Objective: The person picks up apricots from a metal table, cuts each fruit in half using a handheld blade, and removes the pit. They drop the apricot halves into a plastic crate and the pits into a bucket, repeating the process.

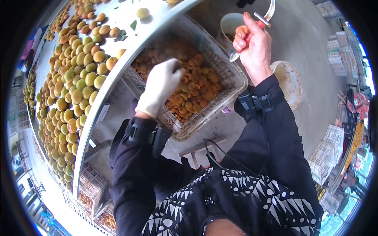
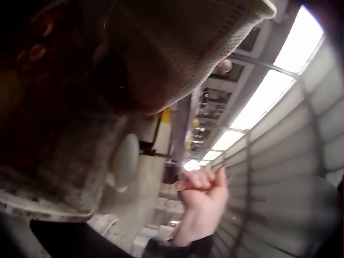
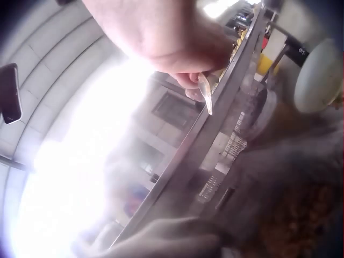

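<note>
My left hand [image 1: 163, 82], in a white knit glove, hangs over a plastic crate [image 1: 230, 74] of halved apricots [image 1: 193, 94]. Its fingers curl down; I cannot tell whether they hold anything. The glove [image 2: 177, 48] looms dark and close in the left wrist view. To the right and above the crate, my bare right hand [image 1: 256, 49] grips a red-handled tool [image 1: 261, 24]. A curved metal blade [image 1: 271, 10] rises past the thumb side, and a spoon-like metal tip [image 1: 234, 56] sticks out below the fingers. That tip [image 3: 206, 94] also shows in the right wrist view.
Many whole apricots [image 1: 78, 78] cover a white table [image 1: 130, 21] at left, its raised edge [image 1: 114, 80] running beside the crate. A white bucket [image 1: 231, 21] stands beyond the crate, and a stained round container [image 1: 289, 84] sits right. Stacked crates [image 1: 326, 153] line the far right.
</note>
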{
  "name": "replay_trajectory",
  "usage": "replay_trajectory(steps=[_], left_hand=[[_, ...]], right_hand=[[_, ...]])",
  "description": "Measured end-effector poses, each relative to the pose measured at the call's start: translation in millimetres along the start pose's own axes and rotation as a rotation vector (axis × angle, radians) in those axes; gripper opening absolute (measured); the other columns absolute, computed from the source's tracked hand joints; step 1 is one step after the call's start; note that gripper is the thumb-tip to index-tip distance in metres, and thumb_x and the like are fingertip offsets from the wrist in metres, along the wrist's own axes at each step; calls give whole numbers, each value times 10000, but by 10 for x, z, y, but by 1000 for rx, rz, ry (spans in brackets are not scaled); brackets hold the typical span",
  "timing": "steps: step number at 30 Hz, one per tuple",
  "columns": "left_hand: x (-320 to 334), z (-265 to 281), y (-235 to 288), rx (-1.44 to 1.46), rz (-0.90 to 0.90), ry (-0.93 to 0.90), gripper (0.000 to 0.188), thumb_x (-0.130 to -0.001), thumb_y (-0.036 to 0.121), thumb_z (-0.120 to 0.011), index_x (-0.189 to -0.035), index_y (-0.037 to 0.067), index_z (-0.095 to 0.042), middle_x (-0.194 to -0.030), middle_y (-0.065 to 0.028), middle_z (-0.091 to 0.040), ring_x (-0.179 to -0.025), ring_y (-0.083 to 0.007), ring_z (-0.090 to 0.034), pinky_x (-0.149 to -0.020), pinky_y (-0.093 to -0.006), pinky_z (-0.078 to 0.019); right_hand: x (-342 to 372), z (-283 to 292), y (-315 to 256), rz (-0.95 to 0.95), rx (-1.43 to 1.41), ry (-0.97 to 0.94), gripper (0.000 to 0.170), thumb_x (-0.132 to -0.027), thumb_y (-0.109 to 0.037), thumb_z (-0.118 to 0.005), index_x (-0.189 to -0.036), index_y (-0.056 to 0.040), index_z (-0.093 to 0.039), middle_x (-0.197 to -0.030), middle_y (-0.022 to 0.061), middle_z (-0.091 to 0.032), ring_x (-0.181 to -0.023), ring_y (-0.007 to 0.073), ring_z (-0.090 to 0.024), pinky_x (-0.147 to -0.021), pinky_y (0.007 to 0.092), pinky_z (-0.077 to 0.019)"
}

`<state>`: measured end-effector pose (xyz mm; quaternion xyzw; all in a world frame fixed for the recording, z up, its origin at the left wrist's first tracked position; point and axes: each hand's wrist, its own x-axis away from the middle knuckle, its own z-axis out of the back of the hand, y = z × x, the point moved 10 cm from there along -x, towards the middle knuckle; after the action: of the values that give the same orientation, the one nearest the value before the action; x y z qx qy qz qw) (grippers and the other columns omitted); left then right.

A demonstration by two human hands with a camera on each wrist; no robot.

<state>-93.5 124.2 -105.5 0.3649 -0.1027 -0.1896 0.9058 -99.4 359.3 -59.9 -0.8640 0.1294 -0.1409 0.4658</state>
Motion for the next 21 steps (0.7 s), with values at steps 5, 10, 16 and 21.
replay_trajectory(steps=[5, 10, 16, 21], left_hand=[[-228, -1260, -277, -126, 53, -320, 252, -845, 205, -565, -1012, 27, -629, -1003, -230, -663, -989, -404, -619, -831, -465, -480], [-564, -2044, -458, -163, 111, -308, 334, -847, 152, -563, -1154, 22, -571, -1219, -191, -593, -1075, -394, -592, -895, -477, -486], [-908, -2737, -569, -689, -130, -294, 261, -854, 139, -584, -1101, 63, -621, -1091, -137, -611, -983, -293, -635, -737, -406, -551], [-1155, -3013, -826, -807, -108, -297, 228, -851, 135, -598, -1070, 75, -620, -1052, -123, -611, -955, -270, -636, -692, -383, -551]], right_hand=[[93, 112, -22, -40, 54, 16, 296, -907, -249, -692, -755, -95, -491, -593, 51, -493, -430, 111, -421, -410, 253, -300], [149, 417, -215, -4, 92, 87, 296, -927, -238, -670, -729, -104, -495, -585, 45, -492, -417, 107, -419, -407, 252, -305], [153, 804, -349, 56, 127, 143, 280, -898, -166, -700, -742, -152, -468, -607, -4, -489, -475, 60, -430, -428, 199, -324], [164, 965, -317, -38, 175, 181, 250, -933, -162, -654, -758, -152, -475, -611, -7, -468, -463, 56, -399, -424, 204, -302]])
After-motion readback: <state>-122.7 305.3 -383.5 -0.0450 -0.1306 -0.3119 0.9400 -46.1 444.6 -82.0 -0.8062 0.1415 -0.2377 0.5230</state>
